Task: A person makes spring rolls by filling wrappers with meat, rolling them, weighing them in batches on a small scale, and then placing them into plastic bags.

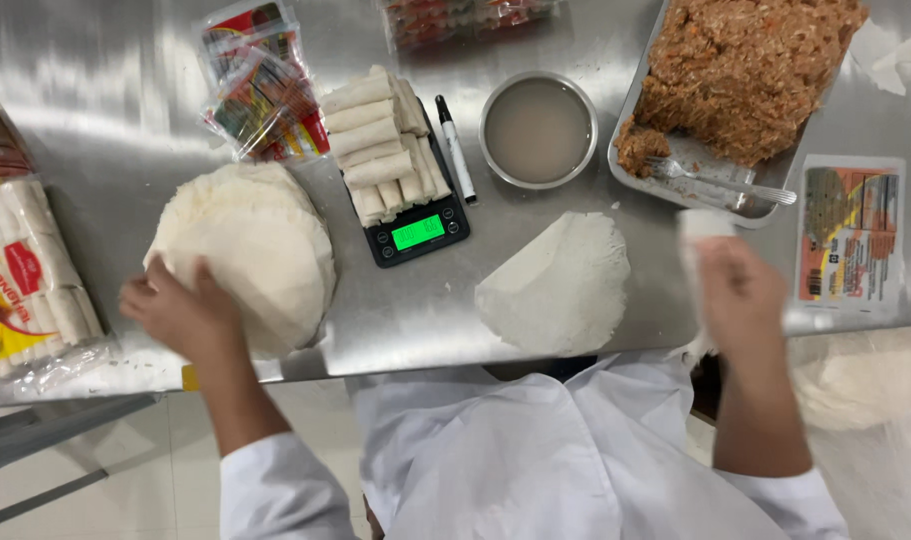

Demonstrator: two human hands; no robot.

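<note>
My left hand (180,312) rests on the near edge of a round stack of thin white wrappers (260,240) on the steel table (105,110), fingers touching the stack. My right hand (740,295), blurred, holds a thin white wrapper sheet (697,232) pinched at the table's front right. One wrapper (560,285), folded over at one side, lies flat in front of me. Finished white rolls (380,145) are piled on a black kitchen scale (415,235) with a green display.
A metal bowl of cloudy liquid (537,130), a black marker (455,150), a tray (690,170) of orange minced filling with a fork (720,182), printed packets (260,95), a bag of rolls (30,275) at left, a printed package (848,235) at right.
</note>
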